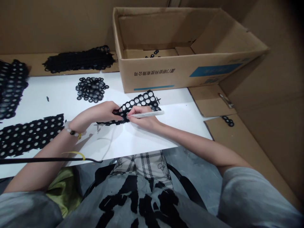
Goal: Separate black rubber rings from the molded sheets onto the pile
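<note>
A black sheet with rows of round holes (140,99) lies at an angle on the white tabletop. My left hand (103,112) grips its left part, thumb and fingers closed around the edge. In my right hand (144,118) is a white pen-like tool (152,114), held as one holds a pen. Its tip end meets the sheet close to my left fingertips; the very tip is hidden by my fingers. Behind my left hand sits a heap of loose black rings (91,89).
A large cardboard box (152,72) with a few rings inside stands at the back. Stacked black sheets (79,59) lie beside it, with more sheets (11,85) at far left. Another holed sheet (30,133) is near my left forearm. Several rings (228,121) rest on cardboard at right.
</note>
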Motion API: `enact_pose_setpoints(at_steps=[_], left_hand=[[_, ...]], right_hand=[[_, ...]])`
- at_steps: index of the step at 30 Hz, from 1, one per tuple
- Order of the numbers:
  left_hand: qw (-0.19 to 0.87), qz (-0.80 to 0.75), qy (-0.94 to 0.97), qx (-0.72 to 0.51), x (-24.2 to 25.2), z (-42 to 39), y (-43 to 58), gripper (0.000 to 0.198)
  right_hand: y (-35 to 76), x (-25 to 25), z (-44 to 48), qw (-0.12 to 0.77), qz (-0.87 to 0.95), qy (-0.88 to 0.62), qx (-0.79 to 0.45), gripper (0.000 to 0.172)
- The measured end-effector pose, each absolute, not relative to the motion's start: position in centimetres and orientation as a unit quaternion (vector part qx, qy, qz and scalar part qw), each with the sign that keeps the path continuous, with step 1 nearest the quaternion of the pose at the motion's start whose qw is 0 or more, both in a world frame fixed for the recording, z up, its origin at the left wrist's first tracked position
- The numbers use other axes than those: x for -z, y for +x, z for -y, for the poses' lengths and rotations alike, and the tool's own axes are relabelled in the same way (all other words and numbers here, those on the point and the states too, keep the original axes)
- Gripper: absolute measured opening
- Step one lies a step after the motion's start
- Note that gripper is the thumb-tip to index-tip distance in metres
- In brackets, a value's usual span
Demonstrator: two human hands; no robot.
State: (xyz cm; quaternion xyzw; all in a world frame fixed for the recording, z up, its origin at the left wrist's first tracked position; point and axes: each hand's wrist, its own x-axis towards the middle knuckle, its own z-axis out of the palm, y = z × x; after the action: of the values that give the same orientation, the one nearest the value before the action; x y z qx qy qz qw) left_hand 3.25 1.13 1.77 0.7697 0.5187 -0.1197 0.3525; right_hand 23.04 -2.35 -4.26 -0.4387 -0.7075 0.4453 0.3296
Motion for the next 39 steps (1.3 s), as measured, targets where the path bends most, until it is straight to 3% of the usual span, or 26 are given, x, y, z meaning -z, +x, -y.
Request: enact_pose_setpoints(at_steps=[9, 20, 25, 31, 35, 39], left_hand=[[0.382, -0.522, 0.761, 0.041, -0.2, -0.4, 2.4, 0.033], [0.460, -0.484, 0.743, 0.050, 0.1, -0.8, 2.0, 0.030], [0.439, -0.479, 0.757, 0.072, -0.1, -1.0, 1.6, 0.032], [0.387, -0.546, 0.737, 0.088, -1.0, -1.0, 1.5, 0.024], [0.386, -0.576, 0.718, 0.064, -1.0, -0.5, 2.3, 0.021], [0.350, -0.584, 0.732, 0.027, -0.2, 0.0, 3.0, 0.031]], right_hand=[[22.6, 4.4, 2.7, 0.328, 0.728, -0.444, -0.407, 0.008], [22.0, 4.5, 3.1, 0.327, 0.763, -0.435, -0.349, 0.011], [22.2, 4.5, 3.1, 0.323, 0.759, -0.431, -0.364, 0.010], [22.9, 4.1, 2.8, 0.387, 0.687, -0.459, -0.409, 0.010], [23.0, 4.2, 2.5, 0.363, 0.684, -0.459, -0.435, 0.006], [22.8, 4.3, 2.4, 0.348, 0.691, -0.462, -0.434, 0.005]])
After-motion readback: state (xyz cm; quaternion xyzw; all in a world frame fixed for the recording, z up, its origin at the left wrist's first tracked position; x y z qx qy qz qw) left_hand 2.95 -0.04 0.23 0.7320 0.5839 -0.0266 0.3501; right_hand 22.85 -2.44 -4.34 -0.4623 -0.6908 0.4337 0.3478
